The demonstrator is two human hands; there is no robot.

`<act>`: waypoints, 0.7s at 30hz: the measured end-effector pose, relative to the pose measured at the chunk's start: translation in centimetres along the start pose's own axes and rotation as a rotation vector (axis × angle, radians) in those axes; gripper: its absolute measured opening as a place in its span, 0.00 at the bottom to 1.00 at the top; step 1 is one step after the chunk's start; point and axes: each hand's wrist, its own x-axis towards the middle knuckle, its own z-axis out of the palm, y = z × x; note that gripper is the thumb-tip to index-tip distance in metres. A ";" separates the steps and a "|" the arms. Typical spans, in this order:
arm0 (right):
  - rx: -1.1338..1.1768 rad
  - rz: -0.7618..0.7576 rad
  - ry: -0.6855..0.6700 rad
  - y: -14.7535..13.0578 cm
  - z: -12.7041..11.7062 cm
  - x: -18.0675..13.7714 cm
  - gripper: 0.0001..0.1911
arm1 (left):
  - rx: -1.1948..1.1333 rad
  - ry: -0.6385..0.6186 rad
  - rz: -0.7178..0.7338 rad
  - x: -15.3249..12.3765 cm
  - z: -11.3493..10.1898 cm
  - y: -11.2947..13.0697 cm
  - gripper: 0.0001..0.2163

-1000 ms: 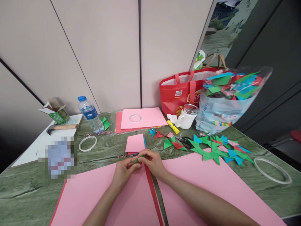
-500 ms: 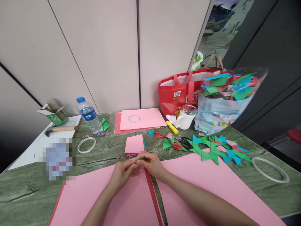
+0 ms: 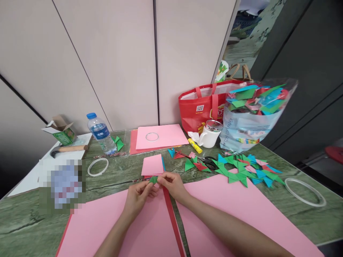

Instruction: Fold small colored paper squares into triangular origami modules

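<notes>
A small green folded paper piece (image 3: 153,180) is pinched between my two hands just above the table. My left hand (image 3: 139,195) grips it from the left with closed fingers. My right hand (image 3: 173,184) pinches its right side. Below the hands lie large pink paper sheets (image 3: 112,228) with a red sheet edge (image 3: 171,221) showing between them. Just beyond the hands sits a small stack of square papers (image 3: 153,165), pink on top.
Several folded green, blue and red triangles (image 3: 246,171) lie at right by scissors (image 3: 210,161). Behind stand a white mug (image 3: 210,136), glue stick (image 3: 195,145), red bag (image 3: 203,107), and clear bag of folded pieces (image 3: 252,114). Water bottle (image 3: 100,134), tape rings (image 3: 98,166) (image 3: 305,187), hammer (image 3: 68,149) lie around.
The green piece has been turned in my fingers and now shows as a flat triangle shape. Both hands stayed in the same spot; the view shifted slightly.
</notes>
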 end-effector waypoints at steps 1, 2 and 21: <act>-0.032 -0.010 0.012 0.0 0.0 0.0 0.09 | -0.010 0.010 -0.001 0.0 -0.1 0.1 0.12; -0.062 -0.016 0.026 -0.1 0.0 0.0 0.11 | -0.016 0.012 -0.006 0.1 -0.1 0.1 0.12; 0.209 0.128 0.324 -2.3 -2.0 -0.7 0.17 | 0.837 0.211 0.377 4.9 -2.6 -2.2 0.17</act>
